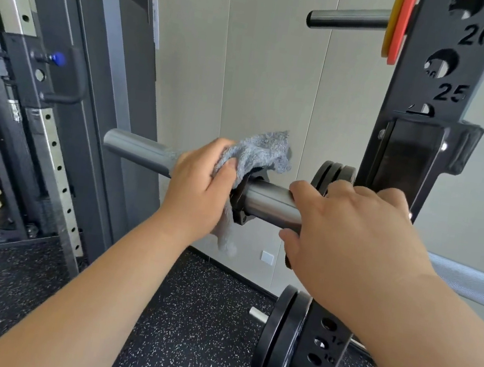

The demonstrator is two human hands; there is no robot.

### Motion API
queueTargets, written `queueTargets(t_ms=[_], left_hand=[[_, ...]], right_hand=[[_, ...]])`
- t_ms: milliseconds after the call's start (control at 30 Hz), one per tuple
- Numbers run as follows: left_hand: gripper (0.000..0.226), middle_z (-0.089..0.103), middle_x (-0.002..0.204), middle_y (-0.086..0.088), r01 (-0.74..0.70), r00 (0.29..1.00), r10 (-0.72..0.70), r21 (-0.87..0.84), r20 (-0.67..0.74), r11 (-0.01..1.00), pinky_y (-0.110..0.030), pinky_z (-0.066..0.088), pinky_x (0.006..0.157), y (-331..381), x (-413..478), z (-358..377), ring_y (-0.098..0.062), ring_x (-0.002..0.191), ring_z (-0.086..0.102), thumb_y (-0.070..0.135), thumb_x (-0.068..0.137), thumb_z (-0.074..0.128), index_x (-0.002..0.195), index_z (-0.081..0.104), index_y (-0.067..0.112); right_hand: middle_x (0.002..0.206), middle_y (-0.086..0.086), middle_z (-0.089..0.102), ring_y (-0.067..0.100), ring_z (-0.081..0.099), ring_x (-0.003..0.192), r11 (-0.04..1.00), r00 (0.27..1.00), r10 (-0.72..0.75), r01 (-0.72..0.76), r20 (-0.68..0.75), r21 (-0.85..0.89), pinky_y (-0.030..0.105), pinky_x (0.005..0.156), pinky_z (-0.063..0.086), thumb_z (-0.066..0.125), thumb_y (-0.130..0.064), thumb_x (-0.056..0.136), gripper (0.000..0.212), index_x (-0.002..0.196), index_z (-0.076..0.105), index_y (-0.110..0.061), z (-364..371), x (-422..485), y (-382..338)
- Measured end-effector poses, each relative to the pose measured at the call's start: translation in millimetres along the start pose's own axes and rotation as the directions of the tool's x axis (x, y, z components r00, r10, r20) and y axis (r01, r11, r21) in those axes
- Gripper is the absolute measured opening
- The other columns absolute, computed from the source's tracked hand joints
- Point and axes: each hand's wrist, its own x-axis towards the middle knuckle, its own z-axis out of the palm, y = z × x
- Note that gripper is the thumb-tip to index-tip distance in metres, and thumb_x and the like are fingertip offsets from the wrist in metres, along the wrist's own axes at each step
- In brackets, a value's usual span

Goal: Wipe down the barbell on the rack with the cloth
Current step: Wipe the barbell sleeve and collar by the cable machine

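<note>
The left grip clutches the cloth against the barbell beside its collar, ready to rub. The right grip curls round the barbell near the plates, probably steadying it.

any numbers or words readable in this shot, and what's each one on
"25": cut into the right rack upright, clear.
"26": above it on the same upright; the last digit is partly lost, so it is a likely reading.
"17": on the lower perforated post beside the stored plates.
The numbers below "17" on that post are too blurred to read.
The small number between "26" and "25" is too blurred to read.
</note>
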Motion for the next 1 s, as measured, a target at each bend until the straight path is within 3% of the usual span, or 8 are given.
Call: queueTargets(t_ms=[133, 233, 400, 600, 667, 767, 900, 1000], left_hand=[[0.027, 0.072, 0.110, 0.006, 0.202, 0.923, -0.226, 0.108, 0.312, 0.973, -0.036, 0.047, 0.091, 24.2, 32.5, -20.4, -0.016, 0.103, 0.064, 0.034, 0.103, 0.045, 0.121, 0.065, 0.036], [0.025, 0.076, 0.098, -0.002, 0.245, 0.829, -0.319, 0.213, 0.460, 0.946, -0.035, 0.050, 0.086, 26.6, 51.9, -26.5, -0.023, 0.093, 0.069, 0.040, 0.099, 0.048, 0.100, 0.072, 0.030], [0.042, 0.078, 0.114, -0.005, 0.393, 0.703, -0.399, 0.146, 0.589, 0.908, -0.056, 0.055, 0.100, 29.3, 65.5, -34.3, -0.031, 0.110, 0.073, 0.052, 0.086, 0.060, 0.119, 0.073, 0.030], [0.023, 0.078, 0.105, -0.016, 0.406, 0.755, -0.399, 0.106, 0.520, 0.908, -0.058, 0.060, 0.089, 30.2, 67.6, -24.5, -0.040, 0.101, 0.074, 0.033, 0.104, 0.060, 0.113, 0.076, 0.018], [0.027, 0.077, 0.094, -0.011, 0.399, 0.769, -0.409, 0.132, 0.492, 0.908, -0.046, 0.060, 0.082, 31.9, 68.0, -19.0, -0.035, 0.085, 0.074, 0.036, 0.104, 0.058, 0.100, 0.074, 0.015], [0.041, 0.060, 0.082, -0.012, 0.315, 0.842, -0.403, 0.280, 0.358, 0.907, -0.033, 0.039, 0.071, 39.4, 67.6, -6.0, -0.023, 0.076, 0.053, 0.042, 0.107, 0.044, 0.091, 0.062, 0.009], [0.042, 0.063, 0.093, -0.006, 0.306, 0.798, -0.448, 0.371, 0.403, 0.877, -0.030, 0.039, 0.072, 55.3, 65.7, -2.9, -0.023, 0.086, 0.056, 0.044, 0.107, 0.039, 0.113, 0.066, 0.013], [0.040, 0.063, 0.088, -0.006, 0.239, 0.787, -0.419, 0.402, 0.453, 0.884, -0.034, 0.044, 0.075, 57.7, 60.7, -2.8, -0.028, 0.086, 0.058, 0.052, 0.099, 0.047, 0.093, 0.063, 0.016]], right_hand=[[0.085, 0.003, 0.041, 0.028, 0.043, 0.077, 0.999, 0.999, 0.035, -0.034, 0.037, -0.018, 0.042, 0.077, 0.025, 0.052, -0.038, 0.096, 0.026, 0.117, 0.040, -0.030, -0.4, 3.0, -0.5], [0.089, 0.004, 0.043, 0.028, 0.043, 0.079, 0.999, 0.998, 0.034, -0.033, 0.043, -0.026, 0.041, 0.078, 0.023, 0.053, -0.037, 0.096, 0.027, 0.117, 0.039, -0.029, -0.1, 3.9, -0.7], [0.086, 0.005, 0.038, 0.028, 0.039, 0.079, 1.000, 0.999, 0.005, -0.004, 0.033, -0.014, 0.042, 0.079, 0.024, 0.052, -0.037, 0.096, 0.027, 0.103, 0.028, -0.027, -0.8, 2.9, -0.2], [0.087, 0.005, 0.039, 0.028, 0.039, 0.079, 1.000, 0.999, 0.002, -0.001, 0.037, -0.015, 0.042, 0.080, 0.024, 0.049, -0.037, 0.098, 0.022, 0.114, 0.039, -0.026, 0.7, 3.3, 0.5], [0.086, 0.005, 0.038, 0.028, 0.039, 0.079, 1.000, 0.999, -0.003, 0.003, 0.043, -0.013, 0.042, 0.080, 0.024, 0.049, -0.037, 0.098, 0.022, 0.113, 0.038, -0.026, 0.5, 3.5, 0.7], [0.086, 0.005, 0.038, 0.028, 0.039, 0.080, 1.000, 0.999, -0.013, 0.014, 0.036, -0.022, 0.042, 0.081, 0.024, 0.048, -0.037, 0.099, 0.023, 0.105, 0.028, -0.027, -0.1, 3.3, 0.9], [0.086, 0.005, 0.037, 0.029, 0.039, 0.082, 0.999, 0.999, -0.025, 0.026, 0.024, -0.027, 0.042, 0.081, 0.023, 0.048, -0.037, 0.098, 0.027, 0.102, 0.024, -0.027, -1.4, 1.6, -0.1], [0.086, 0.005, 0.035, 0.029, 0.038, 0.082, 0.998, 0.999, -0.034, 0.033, -0.012, -0.046, 0.041, 0.080, 0.021, 0.051, -0.037, 0.097, 0.030, 0.100, 0.023, -0.024, 0.3, 1.2, -0.6]])
